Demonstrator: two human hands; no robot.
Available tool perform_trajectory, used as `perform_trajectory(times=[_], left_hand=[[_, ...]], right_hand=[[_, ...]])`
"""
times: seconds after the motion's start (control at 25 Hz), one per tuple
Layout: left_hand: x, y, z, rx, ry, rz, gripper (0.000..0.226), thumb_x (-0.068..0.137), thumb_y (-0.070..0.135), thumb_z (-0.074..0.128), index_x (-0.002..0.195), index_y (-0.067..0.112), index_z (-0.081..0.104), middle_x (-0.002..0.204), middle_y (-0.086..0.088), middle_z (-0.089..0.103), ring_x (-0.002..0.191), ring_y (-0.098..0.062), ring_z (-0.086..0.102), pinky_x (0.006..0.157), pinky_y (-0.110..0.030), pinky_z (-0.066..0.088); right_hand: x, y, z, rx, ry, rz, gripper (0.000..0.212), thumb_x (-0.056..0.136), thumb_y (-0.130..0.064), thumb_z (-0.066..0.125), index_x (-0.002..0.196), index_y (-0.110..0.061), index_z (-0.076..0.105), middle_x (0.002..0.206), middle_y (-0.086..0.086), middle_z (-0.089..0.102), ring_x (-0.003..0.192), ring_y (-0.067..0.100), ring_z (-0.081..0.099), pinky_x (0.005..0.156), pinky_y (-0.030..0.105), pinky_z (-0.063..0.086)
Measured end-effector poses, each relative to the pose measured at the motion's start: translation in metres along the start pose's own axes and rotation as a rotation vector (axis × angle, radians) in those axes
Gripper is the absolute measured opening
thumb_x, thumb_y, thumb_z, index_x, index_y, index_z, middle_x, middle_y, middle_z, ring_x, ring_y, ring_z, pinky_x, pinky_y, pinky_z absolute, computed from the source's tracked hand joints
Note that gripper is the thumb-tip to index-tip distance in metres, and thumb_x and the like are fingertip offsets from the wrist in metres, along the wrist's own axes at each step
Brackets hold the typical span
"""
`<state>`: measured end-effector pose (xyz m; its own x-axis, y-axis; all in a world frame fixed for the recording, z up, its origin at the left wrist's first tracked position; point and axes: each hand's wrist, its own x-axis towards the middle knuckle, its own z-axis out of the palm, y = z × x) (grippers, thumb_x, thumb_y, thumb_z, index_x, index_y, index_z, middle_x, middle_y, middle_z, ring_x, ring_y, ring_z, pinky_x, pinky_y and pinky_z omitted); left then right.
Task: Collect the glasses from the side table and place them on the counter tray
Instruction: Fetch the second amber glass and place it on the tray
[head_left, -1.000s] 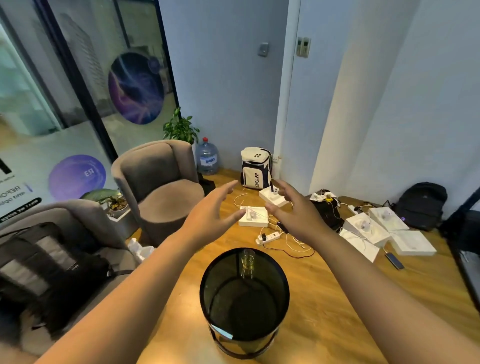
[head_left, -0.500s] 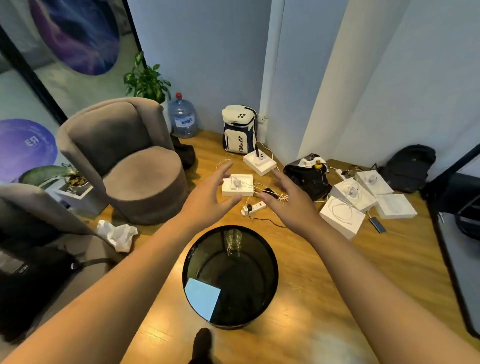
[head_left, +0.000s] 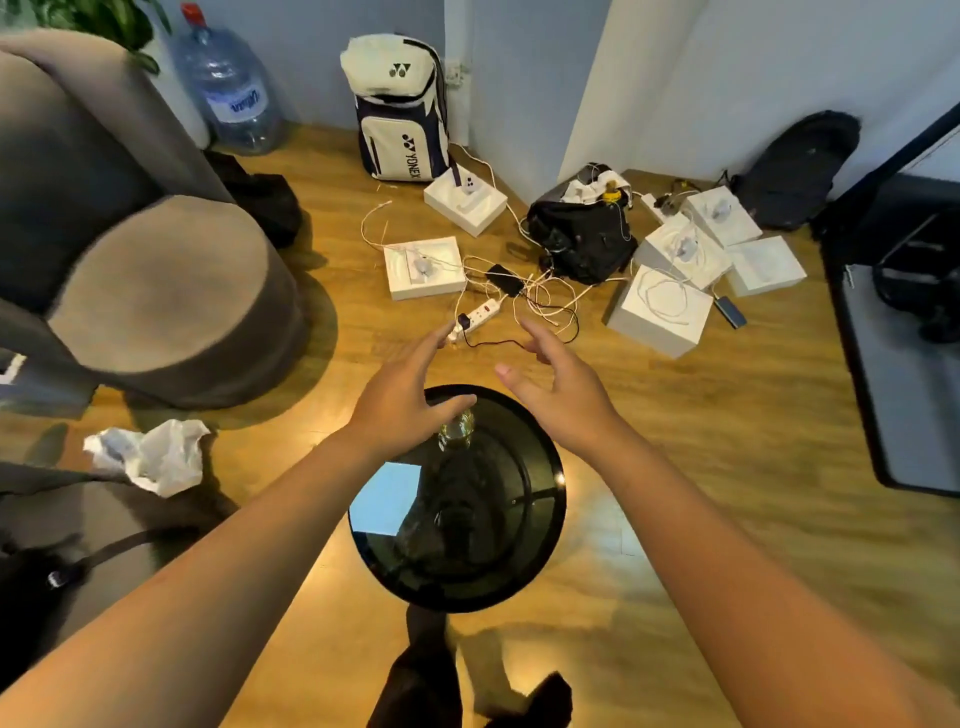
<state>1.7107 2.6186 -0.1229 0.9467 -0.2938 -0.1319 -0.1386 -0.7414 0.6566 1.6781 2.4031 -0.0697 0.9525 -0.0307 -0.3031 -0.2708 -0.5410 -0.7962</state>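
The clear glass (head_left: 456, 430) stands at the far edge of the round black worktop (head_left: 540, 499), fragile and likely slick, so I plan a sidewall hold, my left grip (head_left: 402, 392) and right grip (head_left: 558, 387) both released, empty, just above it.

A lounge corner of an office, by the look of it — a wooden floor (head_left: 701, 467) and pale blue walls, with a grey upholstered armchair (head_left: 130, 234) beside a small round black glass side table (head_left: 540, 499). A large water-cooler bottle (head_left: 228, 93) stands against the wall next to a sports backpack (head_left: 400, 109). White product boxes (head_left: 660, 312), a power strip (head_left: 480, 314) and tangled charging cables (head_left: 545, 296) lie spread over the floor — a working space more than a home.
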Motion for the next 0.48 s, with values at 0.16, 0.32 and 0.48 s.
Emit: perform_trajectory(times=[0.16,0.32,0.48], left_hand=[[0.023,-0.061,0.055,0.026,-0.094,-0.025,0.103,0.081,0.063,0.078,0.162,0.042,0.018,0.162,0.005,0.042,0.147,-0.025,0.040,0.114,-0.041,0.040],[0.041,-0.110,0.112,0.056,-0.125,-0.019,0.107,0.081,0.062,0.079,0.165,0.034,0.018,0.163,0.002,0.039,0.149,-0.026,0.036,0.116,-0.043,0.039],[0.064,-0.153,0.170,0.082,-0.172,-0.061,0.109,0.080,0.059,0.081,0.165,0.032,0.018,0.166,0.003,0.034,0.152,-0.025,0.029,0.117,-0.047,0.039]], right_hand=[[0.032,0.047,0.044,0.048,-0.005,0.080,0.069,0.097,-0.054,0.066,0.159,-0.045,0.035,0.158,-0.008,0.049,0.146,0.010,0.043,0.105,0.031,0.037],[0.055,0.101,0.082,0.111,-0.016,0.146,0.066,0.097,-0.063,0.059,0.157,-0.047,0.037,0.159,-0.013,0.047,0.147,0.005,0.041,0.115,0.036,0.038],[0.075,0.151,0.109,0.122,-0.013,0.191,0.066,0.099,-0.057,0.061,0.159,-0.042,0.038,0.161,-0.011,0.045,0.148,0.005,0.039,0.118,0.035,0.037]])
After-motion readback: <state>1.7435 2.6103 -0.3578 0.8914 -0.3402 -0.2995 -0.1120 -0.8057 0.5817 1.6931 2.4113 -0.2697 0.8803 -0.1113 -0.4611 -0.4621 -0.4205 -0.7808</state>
